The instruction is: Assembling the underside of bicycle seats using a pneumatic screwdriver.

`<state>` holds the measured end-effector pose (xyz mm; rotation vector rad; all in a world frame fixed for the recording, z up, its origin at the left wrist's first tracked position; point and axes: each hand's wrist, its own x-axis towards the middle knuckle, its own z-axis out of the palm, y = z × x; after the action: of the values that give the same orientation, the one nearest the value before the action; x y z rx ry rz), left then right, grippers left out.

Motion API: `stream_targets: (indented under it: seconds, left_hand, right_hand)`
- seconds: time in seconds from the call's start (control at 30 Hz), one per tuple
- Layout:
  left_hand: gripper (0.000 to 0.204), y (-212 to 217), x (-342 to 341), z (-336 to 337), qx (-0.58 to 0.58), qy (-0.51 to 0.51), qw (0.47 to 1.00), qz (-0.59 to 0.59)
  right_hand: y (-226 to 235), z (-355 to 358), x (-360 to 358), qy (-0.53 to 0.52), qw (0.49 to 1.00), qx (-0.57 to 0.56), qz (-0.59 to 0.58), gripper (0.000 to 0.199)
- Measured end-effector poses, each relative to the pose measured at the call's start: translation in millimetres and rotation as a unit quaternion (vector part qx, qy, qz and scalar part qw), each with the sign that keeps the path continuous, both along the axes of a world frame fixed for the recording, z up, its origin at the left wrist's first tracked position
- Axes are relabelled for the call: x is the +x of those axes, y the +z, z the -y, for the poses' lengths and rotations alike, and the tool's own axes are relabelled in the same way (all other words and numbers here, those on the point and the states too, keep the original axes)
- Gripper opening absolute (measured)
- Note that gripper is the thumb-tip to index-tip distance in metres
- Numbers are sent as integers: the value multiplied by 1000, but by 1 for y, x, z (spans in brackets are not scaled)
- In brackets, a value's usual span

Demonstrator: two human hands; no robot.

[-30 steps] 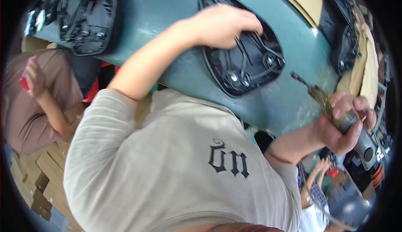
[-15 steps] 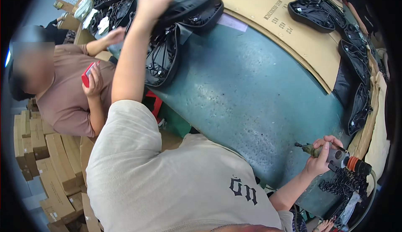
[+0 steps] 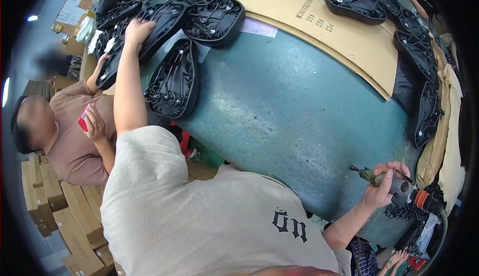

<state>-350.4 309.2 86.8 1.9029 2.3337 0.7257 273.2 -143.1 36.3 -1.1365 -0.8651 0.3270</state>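
My left hand point(image 3: 138, 30) reaches out to the far left, fingers closed at the edge of a black bicycle saddle point(image 3: 162, 29) lying underside up among others. Its fingertips are partly hidden. More upturned saddles lie close by, one nearer me point(image 3: 175, 84) with metal rails and coil springs showing, another point(image 3: 214, 21) just beyond it. At the right edge of the table my right hand point(image 3: 384, 184) is wrapped round an air screwdriver point(image 3: 402, 188) with an orange-ringed end and a hose. The driver's bit points left, over the tabletop.
A green table point(image 3: 269, 111) spreads before me, with flat cardboard sheets point(image 3: 324, 36) at its far side. Several saddles point(image 3: 354, 4) line the right. Black coil springs point(image 3: 406, 211) lie beneath the driver. A co-worker point(image 3: 75, 136) at left holds a red object point(image 3: 86, 117); cartons point(image 3: 75, 216) are stacked behind.
My left hand has moved left and lower with the saddle, from above the far saddles to the pile near the co-worker. My right hand still holds the driver in about the same place.
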Motion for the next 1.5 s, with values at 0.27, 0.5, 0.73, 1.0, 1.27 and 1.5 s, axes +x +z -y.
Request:
stream_targets:
  seconds: [0.27, 0.5, 0.73, 1.0, 1.27, 1.5]
  left_hand:
    - [25, -74, -110, 27, -112, 98, 981, 124]
    - [49, -57, -110, 26, -192, 44, 972, -127]
    - [41, 36, 182, 32, 82, -234, 954, -169]
    - [35, -22, 483, -29, 70, -544, 797, -253]
    - [18, -79, 528, -32, 130, -460, 797, -369]
    - [17, -68, 503, 146, 187, -630, 731, -183]
  right_hand:
    - [-7, -3, 6, 13, 1000, 9, -18, 36]
    - [2, -19, 11, -8, 999, -12, -40, 37]
    - [13, -25, 36, -16, 1000, -12, 19, 39]
    - [-10, -29, 48, 10, 999, 32, 13, 43]
    - [-19, -28, 50, 4, 999, 44, -2, 45]
    - [-6, -24, 48, 1, 999, 31, -6, 40]
